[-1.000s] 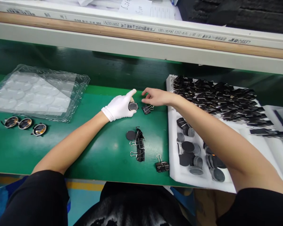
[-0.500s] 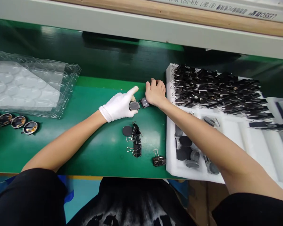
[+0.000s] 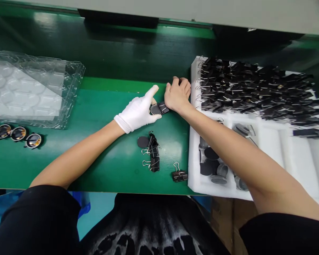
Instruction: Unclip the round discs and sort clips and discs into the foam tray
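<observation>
My left hand (image 3: 136,112), in a white glove, is closed on a round dark grey disc (image 3: 155,109) with a pale rim, the thumb and fingers at its edges. My bare right hand (image 3: 177,95) is closed on a black binder clip (image 3: 163,107), whose mouth end is against the right side of the disc. The hand partly hides the clip's handles. Nearer to me on the green table (image 3: 108,156) lie a loose black disc (image 3: 143,142), several binder clips (image 3: 154,164) in a column and a separate binder clip (image 3: 179,175).
To the right, a white foam tray (image 3: 193,159) bears dense rows of black binder clips (image 3: 244,88) and loose round pieces (image 3: 212,153). Clear plastic trays (image 3: 69,95) and a row of round sunglasses (image 3: 33,140) lie at left. A grey beam (image 3: 175,10) crosses the top.
The binder clip and the disc, slightly apart before, now meet, with the clip's mouth end at the disc's right edge. The view has tilted down a little.
</observation>
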Demonstrator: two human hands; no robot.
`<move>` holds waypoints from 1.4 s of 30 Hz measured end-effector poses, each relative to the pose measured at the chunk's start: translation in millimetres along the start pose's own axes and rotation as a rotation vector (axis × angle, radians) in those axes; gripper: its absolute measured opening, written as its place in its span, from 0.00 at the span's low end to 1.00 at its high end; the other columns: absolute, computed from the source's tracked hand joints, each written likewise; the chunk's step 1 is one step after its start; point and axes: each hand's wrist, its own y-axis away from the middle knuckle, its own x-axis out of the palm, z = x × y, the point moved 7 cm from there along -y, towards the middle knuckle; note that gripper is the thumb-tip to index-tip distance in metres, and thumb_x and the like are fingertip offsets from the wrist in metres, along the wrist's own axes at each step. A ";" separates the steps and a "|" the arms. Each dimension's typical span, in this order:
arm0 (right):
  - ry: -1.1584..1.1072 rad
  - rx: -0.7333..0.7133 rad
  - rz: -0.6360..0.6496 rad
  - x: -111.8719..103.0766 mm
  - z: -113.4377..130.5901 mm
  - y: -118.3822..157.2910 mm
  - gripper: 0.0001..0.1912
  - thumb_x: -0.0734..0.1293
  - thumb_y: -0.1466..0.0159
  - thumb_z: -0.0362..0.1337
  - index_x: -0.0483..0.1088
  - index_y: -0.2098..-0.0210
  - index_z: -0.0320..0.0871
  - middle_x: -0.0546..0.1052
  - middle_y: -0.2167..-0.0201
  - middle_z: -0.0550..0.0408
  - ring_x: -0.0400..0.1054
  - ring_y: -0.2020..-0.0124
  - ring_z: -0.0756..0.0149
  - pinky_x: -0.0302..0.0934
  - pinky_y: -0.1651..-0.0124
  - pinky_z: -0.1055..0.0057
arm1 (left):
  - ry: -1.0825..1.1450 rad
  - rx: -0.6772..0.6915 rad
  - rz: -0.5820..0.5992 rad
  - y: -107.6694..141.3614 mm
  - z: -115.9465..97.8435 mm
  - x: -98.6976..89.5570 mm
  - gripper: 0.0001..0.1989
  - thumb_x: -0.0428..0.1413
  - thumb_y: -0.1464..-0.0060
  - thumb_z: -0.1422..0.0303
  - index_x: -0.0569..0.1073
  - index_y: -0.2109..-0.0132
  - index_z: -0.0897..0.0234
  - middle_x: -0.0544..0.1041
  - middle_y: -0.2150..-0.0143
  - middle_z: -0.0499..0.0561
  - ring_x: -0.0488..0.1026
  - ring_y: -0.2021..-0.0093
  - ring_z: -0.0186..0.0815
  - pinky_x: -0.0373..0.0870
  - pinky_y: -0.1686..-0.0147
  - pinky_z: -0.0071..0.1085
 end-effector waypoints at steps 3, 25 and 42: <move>0.000 0.009 0.007 1.4 1.6 -1.0 0.30 0.51 0.23 0.45 0.56 0.28 0.38 0.57 0.29 0.30 0.50 0.25 0.37 0.41 0.26 0.32 | -0.014 -0.009 0.012 -1.3 0.1 1.0 0.51 0.65 0.43 0.65 0.48 0.20 0.63 0.84 0.47 0.54 0.83 0.53 0.41 0.75 0.50 0.34; -0.197 -0.387 0.548 -71.6 40.9 153.2 0.09 0.64 0.29 0.43 0.71 0.65 0.48 0.80 0.68 0.53 0.74 0.66 0.58 0.60 0.63 0.64 | -0.386 0.256 0.039 3.6 -12.7 -18.6 0.27 0.52 0.34 0.48 0.79 0.42 0.63 0.80 0.53 0.67 0.74 0.48 0.62 0.62 0.48 0.57; 0.075 -0.575 0.643 -40.7 43.6 51.2 0.11 0.65 0.28 0.36 0.74 0.49 0.46 0.79 0.48 0.45 0.71 0.42 0.49 0.64 0.39 0.55 | -0.408 0.171 0.039 -3.8 28.0 -32.0 0.28 0.58 0.42 0.47 0.82 0.46 0.65 0.83 0.56 0.62 0.80 0.53 0.55 0.67 0.56 0.43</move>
